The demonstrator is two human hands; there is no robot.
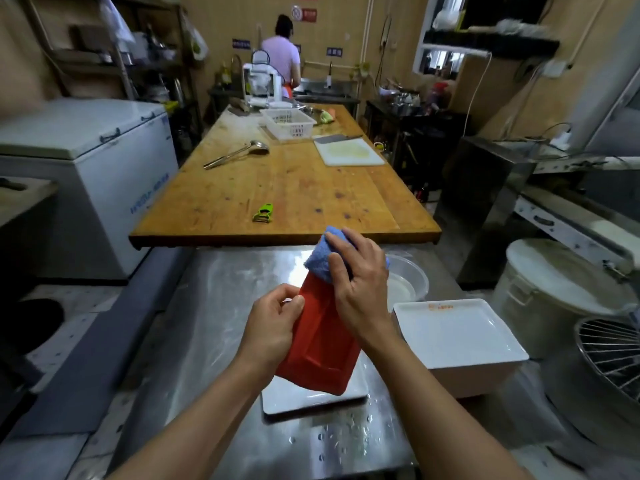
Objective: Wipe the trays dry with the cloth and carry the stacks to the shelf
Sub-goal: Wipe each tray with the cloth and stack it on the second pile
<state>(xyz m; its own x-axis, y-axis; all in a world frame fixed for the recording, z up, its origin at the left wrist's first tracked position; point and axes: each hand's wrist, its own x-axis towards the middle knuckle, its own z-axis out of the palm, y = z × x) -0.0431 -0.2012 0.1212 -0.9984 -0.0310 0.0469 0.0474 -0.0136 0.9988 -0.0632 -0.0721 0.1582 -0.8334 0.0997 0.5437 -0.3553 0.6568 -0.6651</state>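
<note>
Freezer (86,161): white chest type, far left, beside the wooden table (294,188).
Wooden table: stretches away from the steel table (207,323); carries a ladle (239,152), a white basket (289,124), a cutting board (349,152) and, near its close edge, a green peeler (264,213).
Left hand (273,327): fingers curled round the left edge of the red tray (322,344), thumb on the upper face, gripping it.
Red tray: held tilted above the steel table, underside facing up, its near corner over a white tray (311,398) that lies flat on the steel table.
Right hand (360,289): fingers spread and pressed flat on the blue cloth (320,254), holding the cloth against the far end of the red tray.
Water drops (346,431): scattered on the steel table just near of the white tray.
Bowl (410,282): clear, behind the right hand, on the steel table.
White tray stack (460,337): on the right of the steel table, near the right forearm, well apart from the red tray.
Person (280,60): stands at the far wall, back turned.
</note>
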